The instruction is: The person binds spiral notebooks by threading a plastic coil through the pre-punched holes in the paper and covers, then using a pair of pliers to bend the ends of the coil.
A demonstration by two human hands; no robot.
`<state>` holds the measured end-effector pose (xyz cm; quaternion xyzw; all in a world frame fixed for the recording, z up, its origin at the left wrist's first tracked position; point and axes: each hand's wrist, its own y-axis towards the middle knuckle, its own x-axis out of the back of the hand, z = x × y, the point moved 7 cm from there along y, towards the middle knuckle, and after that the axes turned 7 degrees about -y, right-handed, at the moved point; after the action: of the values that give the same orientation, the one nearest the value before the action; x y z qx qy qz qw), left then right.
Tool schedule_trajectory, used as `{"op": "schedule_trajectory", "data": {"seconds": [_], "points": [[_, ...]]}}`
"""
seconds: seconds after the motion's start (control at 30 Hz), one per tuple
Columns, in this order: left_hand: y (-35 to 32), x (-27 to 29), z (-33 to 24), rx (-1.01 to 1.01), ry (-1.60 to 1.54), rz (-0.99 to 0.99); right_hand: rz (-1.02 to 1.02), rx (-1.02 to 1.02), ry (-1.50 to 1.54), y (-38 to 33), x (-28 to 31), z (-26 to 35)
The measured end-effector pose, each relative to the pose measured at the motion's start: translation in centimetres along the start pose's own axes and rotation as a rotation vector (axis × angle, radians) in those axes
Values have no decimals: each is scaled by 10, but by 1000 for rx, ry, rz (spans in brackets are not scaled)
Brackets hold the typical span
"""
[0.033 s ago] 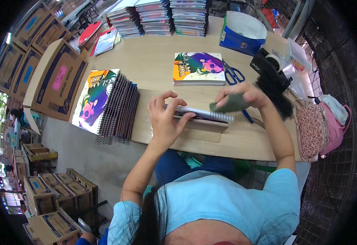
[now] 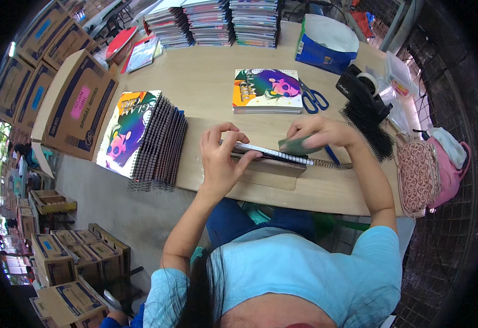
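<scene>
A spiral notebook (image 2: 274, 152) lies on a low wooden block (image 2: 271, 167) at the near edge of the table (image 2: 206, 87). My left hand (image 2: 220, 161) presses on its left end, fingers curled over the top. My right hand (image 2: 321, 133) grips a small dark green tool (image 2: 296, 146) held against the notebook's right end. A metal spiral wire (image 2: 332, 163) sticks out to the right past the notebook. A blue pen (image 2: 332, 155) lies under my right wrist.
Spiral notebooks (image 2: 151, 136) lean in a row at the left. Colourful notebooks (image 2: 266, 90), blue scissors (image 2: 315, 98), a black tape dispenser (image 2: 362, 87), black coils (image 2: 367, 128) and a blue bag (image 2: 326, 44) lie behind. Cardboard boxes (image 2: 75, 104) stand left, pink bags (image 2: 430, 164) right.
</scene>
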<state>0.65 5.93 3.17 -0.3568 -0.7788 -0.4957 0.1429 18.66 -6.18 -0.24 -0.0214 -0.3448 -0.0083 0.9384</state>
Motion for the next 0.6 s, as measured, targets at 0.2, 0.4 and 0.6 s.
{"op": "schedule_trajectory", "data": {"seconds": [0.2,0.4,0.6], "points": [[-1,-3,8,60,-107,8,5,284,406,10,1,12],[-2,-2,8,60,-110,42,-18,237,618,21,-2,10],[1,-1,9,70,-161,35,47,224,810,30,-7,11]]}}
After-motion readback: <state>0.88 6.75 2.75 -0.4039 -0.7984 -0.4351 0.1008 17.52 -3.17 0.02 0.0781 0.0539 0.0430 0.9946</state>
